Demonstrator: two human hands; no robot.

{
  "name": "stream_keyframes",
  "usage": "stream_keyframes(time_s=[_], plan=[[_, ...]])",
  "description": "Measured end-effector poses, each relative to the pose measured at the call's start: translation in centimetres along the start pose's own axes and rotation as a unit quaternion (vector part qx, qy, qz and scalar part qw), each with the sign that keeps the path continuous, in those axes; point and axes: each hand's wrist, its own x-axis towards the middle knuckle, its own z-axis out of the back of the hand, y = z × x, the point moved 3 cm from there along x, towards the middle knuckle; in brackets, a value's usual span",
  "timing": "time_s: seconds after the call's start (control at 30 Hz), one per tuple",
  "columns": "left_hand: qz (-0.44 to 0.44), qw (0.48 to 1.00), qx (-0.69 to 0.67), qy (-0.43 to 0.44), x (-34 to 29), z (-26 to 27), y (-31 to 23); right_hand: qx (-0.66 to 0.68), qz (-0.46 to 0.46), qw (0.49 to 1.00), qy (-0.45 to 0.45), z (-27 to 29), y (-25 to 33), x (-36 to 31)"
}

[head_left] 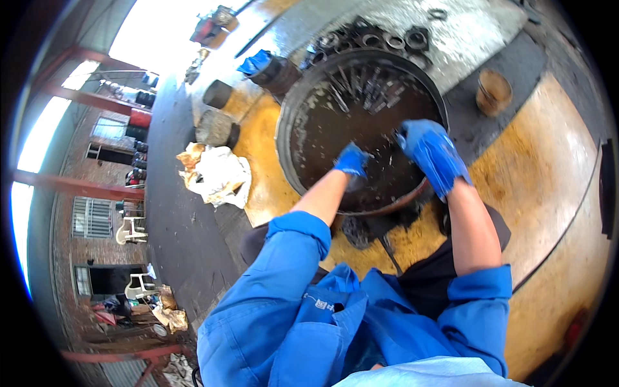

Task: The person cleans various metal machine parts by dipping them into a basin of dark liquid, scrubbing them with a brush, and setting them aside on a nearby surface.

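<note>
A large round basin of dark, murky liquid stands in front of me, and both my hands are over it. My left hand, in a blue glove, is low at the liquid near the basin's middle. Its fingers are curled in, and what they hold, if anything, is too small to make out. My right hand, in a longer blue glove, is by the basin's right side. Its fingers are closed round something dark that I cannot make out. Several slender metal rods lie at the far side of the basin, partly in the liquid.
Dark ring-shaped metal parts crowd behind the basin. A bucket with blue material stands at its far left, and a rusty can to the right. White cloth lies to the left. White chairs stand farther off.
</note>
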Motion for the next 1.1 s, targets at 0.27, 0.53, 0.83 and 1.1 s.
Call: stream_keyframes(time_s=[0.27,0.53,0.83,1.1], plan=[[0.197,0.961,-0.195,-0.014,2.1,4.7,-5.2,-0.028,-0.069,0.99,0.116,1.4,-1.0,0.8],[0.193,0.936,-0.28,-0.09,5.5,8.9,-4.1,-0.038,-0.062,0.98,0.185,0.3,-0.5,1.1],[0.266,0.941,-0.18,-0.107,9.9,7.5,-4.3,-0.054,-0.074,0.966,0.243,-0.8,-0.8,2.0],[0.231,0.948,-0.143,-0.165,11.0,10.0,0.1,-0.059,-0.039,0.97,0.234,0.3,1.1,2.1]])
